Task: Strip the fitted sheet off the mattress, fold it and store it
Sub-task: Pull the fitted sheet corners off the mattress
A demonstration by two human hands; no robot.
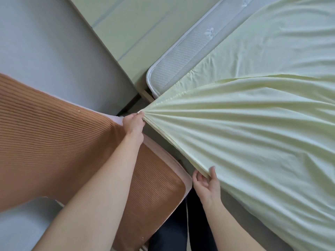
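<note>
While the right hand point(206, 185) pinches the sheet point(244, 134) hem nearest the camera, the left hand point(133, 124) grips its bunched corner farther on; fabric fans rightward over the mattress point(174, 66), corner bared beyond.

You have a plain pale yellow-green fitted sheet point(253, 133) over a white mattress point(183, 60) with a fine dotted mesh texture, a rust-brown ribbed rug point(54, 133) edged in pale pink, a grey floor point(36, 42), and a sage-green bed frame point(126, 28).
</note>
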